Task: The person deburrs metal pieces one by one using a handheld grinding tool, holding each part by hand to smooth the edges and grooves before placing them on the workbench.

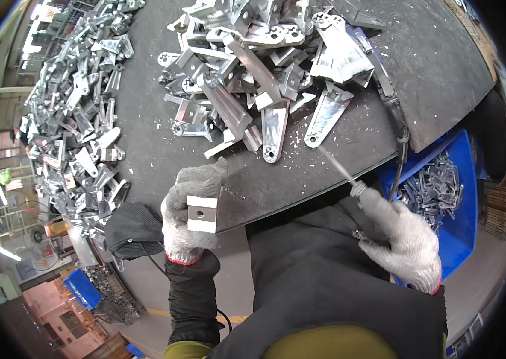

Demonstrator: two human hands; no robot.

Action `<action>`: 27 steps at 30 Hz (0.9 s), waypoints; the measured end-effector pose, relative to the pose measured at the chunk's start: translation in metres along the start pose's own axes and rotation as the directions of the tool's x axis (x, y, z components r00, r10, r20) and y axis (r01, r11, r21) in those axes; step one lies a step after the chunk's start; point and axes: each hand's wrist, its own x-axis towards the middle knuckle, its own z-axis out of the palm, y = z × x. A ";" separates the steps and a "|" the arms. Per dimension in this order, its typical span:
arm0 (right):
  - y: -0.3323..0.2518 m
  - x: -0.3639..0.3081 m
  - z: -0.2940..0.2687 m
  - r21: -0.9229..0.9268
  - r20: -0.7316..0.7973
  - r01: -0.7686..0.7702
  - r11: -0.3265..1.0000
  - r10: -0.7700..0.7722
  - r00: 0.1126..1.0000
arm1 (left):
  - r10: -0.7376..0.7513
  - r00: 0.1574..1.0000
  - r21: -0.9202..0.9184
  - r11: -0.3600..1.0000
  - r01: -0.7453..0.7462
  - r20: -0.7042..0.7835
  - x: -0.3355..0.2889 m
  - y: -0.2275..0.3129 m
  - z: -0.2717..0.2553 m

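My left hand [176,210], in a grey-white knit glove with a red cuff edge, is closed around a silver metal bracket [202,214] at the table's front edge. The bracket's square end, with a round hole in its middle, faces up; the rest is hidden by the fingers. My right hand [407,242], gloved alike, grips a thin metal rod-shaped tool [338,164], perhaps a file. Its tip points up and left, near the rounded end of a loose bracket [328,116]. Tool and held bracket are well apart.
A heap of silver brackets [229,107] covers the far middle of the dark table [151,119]. Another long pile [79,113] lies left. A black-handled tool with a hose [394,113] lies right of the heap. A blue bin [467,227] holds metal parts. A black mesh pouch [135,226] sits beside my left wrist.
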 end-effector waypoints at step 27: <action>-0.042 0.074 -0.008 -0.197 0.202 0.376 0.906 -0.338 0.919 | 0.531 0.647 0.647 0.221 -0.729 0.547 0.152 0.132 0.093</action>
